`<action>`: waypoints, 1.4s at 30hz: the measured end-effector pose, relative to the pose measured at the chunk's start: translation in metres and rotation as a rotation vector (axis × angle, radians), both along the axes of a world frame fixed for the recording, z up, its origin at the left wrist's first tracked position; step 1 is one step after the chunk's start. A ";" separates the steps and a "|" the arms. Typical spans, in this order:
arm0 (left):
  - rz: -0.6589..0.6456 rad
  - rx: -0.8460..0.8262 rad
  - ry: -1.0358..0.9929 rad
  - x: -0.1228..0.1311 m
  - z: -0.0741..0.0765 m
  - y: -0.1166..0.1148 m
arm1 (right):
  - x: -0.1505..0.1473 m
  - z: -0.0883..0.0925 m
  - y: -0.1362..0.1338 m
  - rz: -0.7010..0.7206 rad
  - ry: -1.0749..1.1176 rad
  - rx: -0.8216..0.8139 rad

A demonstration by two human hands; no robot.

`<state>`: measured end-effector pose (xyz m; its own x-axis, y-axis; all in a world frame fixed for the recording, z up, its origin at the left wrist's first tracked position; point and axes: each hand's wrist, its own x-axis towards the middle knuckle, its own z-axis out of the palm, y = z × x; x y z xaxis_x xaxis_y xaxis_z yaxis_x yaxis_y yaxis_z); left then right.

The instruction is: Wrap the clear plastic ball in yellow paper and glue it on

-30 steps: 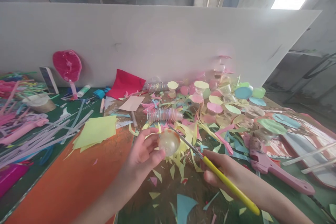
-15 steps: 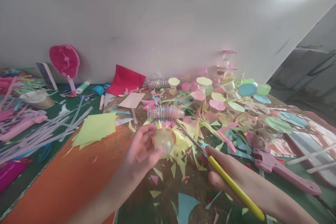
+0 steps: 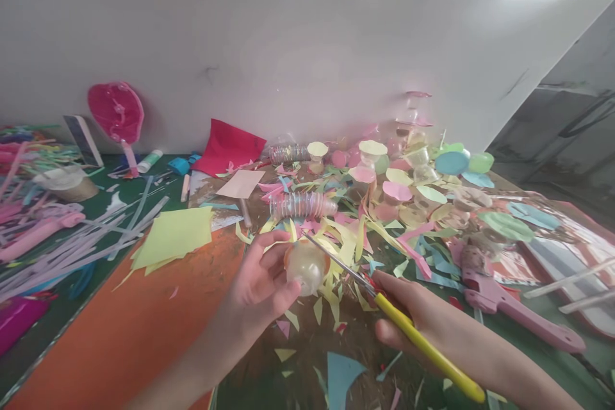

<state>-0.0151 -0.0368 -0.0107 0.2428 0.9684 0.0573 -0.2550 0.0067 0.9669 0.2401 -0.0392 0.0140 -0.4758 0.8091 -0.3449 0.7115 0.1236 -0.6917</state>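
In the middle of the head view, my left hand [image 3: 266, 278] is closed around a small clear, rounded plastic piece [image 3: 307, 267] with an orange edge, like a cut bottle end or cup. My right hand [image 3: 408, 301] grips a tool with a yellow handle and long thin metal shaft [image 3: 423, 343]. Its metal tip points up and left, just at the far edge of the plastic piece; whether the two touch I cannot tell. Just beyond lie a ribbed clear bottle section [image 3: 303, 205] and yellow paper scraps [image 3: 339, 250].
Yellow paper sheets [image 3: 175, 235] lie on an orange board [image 3: 139, 327] at left. A pink hot glue gun [image 3: 504, 307] rests at right. Paper-topped plastic cups [image 3: 396, 191] crowd the back right. A red sheet [image 3: 225, 146] leans on the white partition [image 3: 269, 51].
My left hand has moved the plastic piece slightly right and down, tilting it. The tool in my right hand has shifted a little left, its tip now over the piece's far edge.
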 end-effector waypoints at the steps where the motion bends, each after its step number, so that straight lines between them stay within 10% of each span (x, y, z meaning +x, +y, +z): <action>1: -0.005 -0.001 0.003 0.000 0.000 0.000 | 0.000 0.000 0.000 0.000 0.004 -0.010; 42: 0.117 0.020 0.096 0.003 0.005 0.000 | 0.002 0.004 -0.001 -0.007 -0.006 0.063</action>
<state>-0.0124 -0.0365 -0.0058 0.1334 0.9893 0.0588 -0.1597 -0.0371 0.9865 0.2421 -0.0400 0.0176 -0.4682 0.8327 -0.2956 0.7167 0.1622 -0.6782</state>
